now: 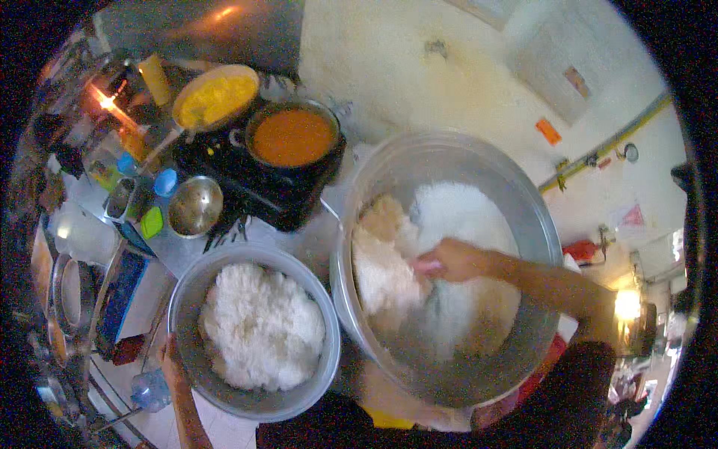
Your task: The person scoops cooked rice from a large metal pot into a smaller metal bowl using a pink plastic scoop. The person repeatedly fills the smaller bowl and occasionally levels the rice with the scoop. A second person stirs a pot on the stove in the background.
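Note:
My left hand (173,359) grips the left rim of a grey metal basin (331,359), which holds a heap of a white, clumped food (263,325), seemingly cooked rice. To its right stands a much larger metal pot (547,224). My right hand (460,260) reaches over the pot's right rim with its fingers curled around a small pink object (428,266), perhaps a handle. Motion blurs whatever lies just below that hand. More white food (465,213) spreads along the pot's far side, with a paler brown clump (381,219) at the left.
Behind the basin, a black stove (252,196) bears a pot of orange-brown sauce (294,137) and a pan of yellow food (219,101). A steel bowl (196,206) sits left of the stove, near a blue cup (165,183). A pale wall (392,73) rises behind the large pot.

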Available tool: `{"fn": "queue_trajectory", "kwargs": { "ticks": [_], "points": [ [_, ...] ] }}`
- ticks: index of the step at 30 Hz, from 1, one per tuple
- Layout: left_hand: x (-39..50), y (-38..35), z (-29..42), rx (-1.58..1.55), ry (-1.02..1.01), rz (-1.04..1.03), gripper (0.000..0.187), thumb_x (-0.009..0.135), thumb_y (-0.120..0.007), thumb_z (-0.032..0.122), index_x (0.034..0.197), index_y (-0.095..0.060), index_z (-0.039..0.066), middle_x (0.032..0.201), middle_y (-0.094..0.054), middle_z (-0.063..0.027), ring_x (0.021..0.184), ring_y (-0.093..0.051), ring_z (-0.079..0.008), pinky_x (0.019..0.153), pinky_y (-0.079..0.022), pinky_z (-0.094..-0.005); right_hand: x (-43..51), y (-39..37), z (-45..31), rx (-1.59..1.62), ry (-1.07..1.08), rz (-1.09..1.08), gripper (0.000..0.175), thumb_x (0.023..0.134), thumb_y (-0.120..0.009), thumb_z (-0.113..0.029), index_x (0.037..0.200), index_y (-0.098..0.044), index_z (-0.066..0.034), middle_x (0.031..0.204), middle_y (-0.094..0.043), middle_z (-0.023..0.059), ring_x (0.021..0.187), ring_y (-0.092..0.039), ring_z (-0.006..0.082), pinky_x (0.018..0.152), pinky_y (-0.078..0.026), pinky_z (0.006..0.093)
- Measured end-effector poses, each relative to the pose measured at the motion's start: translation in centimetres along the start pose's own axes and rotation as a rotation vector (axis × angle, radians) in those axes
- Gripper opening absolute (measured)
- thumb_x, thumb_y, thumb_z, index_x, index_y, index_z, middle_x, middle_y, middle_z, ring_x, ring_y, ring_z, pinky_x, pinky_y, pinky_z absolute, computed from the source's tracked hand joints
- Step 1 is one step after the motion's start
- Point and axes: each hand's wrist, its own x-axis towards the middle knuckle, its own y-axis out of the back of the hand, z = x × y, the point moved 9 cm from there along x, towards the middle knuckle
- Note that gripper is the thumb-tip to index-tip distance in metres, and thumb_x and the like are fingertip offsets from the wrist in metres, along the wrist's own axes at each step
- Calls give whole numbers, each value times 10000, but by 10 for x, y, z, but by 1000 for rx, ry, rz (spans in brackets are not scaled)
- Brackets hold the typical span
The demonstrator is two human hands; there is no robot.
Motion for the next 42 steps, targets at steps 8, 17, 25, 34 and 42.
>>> {"fn": "queue_trajectory", "kwargs": {
  "ticks": [8,17,25,34,42],
  "points": [
    [-18,-25,18,-94,-52,-113,456,872,-662,384,1058,-625,-30,989,-626,-87,889,-563,-187,788,-449,-319,-43,14,-11,138,-23,165,319,881,-587,-309,1093,-656,-81,920,-689,178,804,-672,360,725,-521,428],
    [-12,-49,20,-95,-100,-259,394,908,-587,383,1010,-629,5,913,-617,-75,834,-567,-186,739,-466,-332,-98,135,-140,-195,-194,208,268,883,-612,-285,959,-634,-29,848,-670,176,753,-650,288,689,-488,372],
    [-38,-64,37,-370,-277,-437,298,940,-459,223,1125,-570,17,1032,-577,-116,991,-554,-237,859,-448,-353,62,50,-347,-916,-300,336,219,833,-558,-184,915,-654,-5,728,-654,183,697,-675,326,574,-535,444],
    [-32,-75,35,15,-417,-557,379,985,-376,156,1247,-524,-74,1312,-484,-297,1194,-490,-410,1024,-374,-435,98,-91,-328,-136,-454,591,342,846,-584,-181,1174,-610,-89,1022,-631,226,906,-625,403,790,-506,480],
    [-19,-83,73,158,-529,-577,353,951,-394,112,1207,-569,-56,1161,-607,-263,1103,-569,-374,1003,-396,-400,74,-123,-327,-269,-642,502,392,847,-631,-190,1220,-605,-72,1025,-632,193,943,-616,367,798,-488,446]
  ]
}}
